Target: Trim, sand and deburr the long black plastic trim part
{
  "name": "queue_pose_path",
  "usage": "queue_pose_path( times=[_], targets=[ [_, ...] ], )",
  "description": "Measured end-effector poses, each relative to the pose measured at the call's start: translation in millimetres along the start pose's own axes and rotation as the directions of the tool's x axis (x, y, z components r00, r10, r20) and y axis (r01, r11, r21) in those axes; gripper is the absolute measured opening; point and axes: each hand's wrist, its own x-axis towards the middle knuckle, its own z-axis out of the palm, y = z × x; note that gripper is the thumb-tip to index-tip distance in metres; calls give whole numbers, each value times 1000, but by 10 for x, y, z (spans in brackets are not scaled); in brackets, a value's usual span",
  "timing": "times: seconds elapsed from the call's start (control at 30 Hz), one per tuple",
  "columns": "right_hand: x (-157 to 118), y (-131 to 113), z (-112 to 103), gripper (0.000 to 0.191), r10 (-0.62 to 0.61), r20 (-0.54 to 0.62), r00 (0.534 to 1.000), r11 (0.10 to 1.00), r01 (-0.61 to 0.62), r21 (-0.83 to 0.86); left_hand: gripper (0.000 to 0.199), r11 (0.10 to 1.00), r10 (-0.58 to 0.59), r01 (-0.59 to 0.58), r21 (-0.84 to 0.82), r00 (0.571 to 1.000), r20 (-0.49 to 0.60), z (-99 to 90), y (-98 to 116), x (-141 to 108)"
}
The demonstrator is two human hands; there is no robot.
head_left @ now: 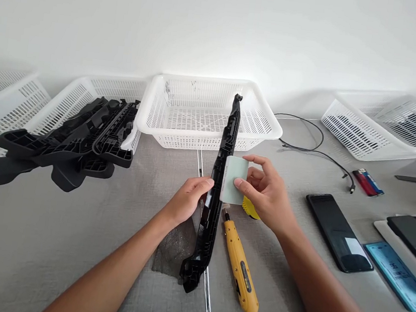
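Note:
My left hand (191, 196) is closed around the middle of a long black plastic trim strip (205, 226), its thumb on the near face. The strip stands at a slant, its ribbed side toward me and its top in front of the white basket. Between thumb and fingers, my right hand (264, 190) pinches a pale green flat rectangular card (235, 181) with small print on its white left edge. That edge meets the strip's right side. Below the card lies a yellow corded hand tool (241, 267). A yellow object (250, 209) is partly hidden behind my right hand.
A white slotted basket (204, 143) stands at the back. Black plastic parts (78, 136) overhang another basket at left. A dark cloth-like sheet (174, 250) and a metal wire stand (208, 296) lie beneath the strip. Phones (338, 233), lighters (367, 182) and a black cable (320, 139) are at right.

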Motion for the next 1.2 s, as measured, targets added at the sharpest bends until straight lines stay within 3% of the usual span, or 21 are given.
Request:
queue_pose_path(
  times=[0.23,0.43,0.6,0.8,0.97,1.03,1.13,1.2],
  targets=[
    [-46,-28,61,60,88,97,991,981,-103,164,43,999,-1,1,32,1000,6,15,20,4],
    [-22,-4,58,57,25,2,1000,993,-25,119,45,997,27,-29,65,999,26,38,72,3],
    [-16,24,61,58,49,108,993,990,-62,127,40,999,23,-23,48,1000,13,31,60,0],
    [-18,43,19,54,45,66,997,992,-52,112,31,1000,-12,13,-19,998,56,6,40,-23],
    [-54,44,80,55,75,254,964,993,-95,68,32,1000,-8,5,-23,994,-105,32,64,-30],
    [-50,42,71,54,70,209,975,994,-85,66,34,1000,-14,12,-16,993,-115,43,72,-31],
    [-34,32,33,53,47,92,995,993,-56,107,43,1000,-26,26,-12,1000,-11,53,71,-39],
    [-34,15,29,53,53,111,992,988,-68,136,49,1000,-8,7,17,1000,15,62,63,-47]
  ],
)
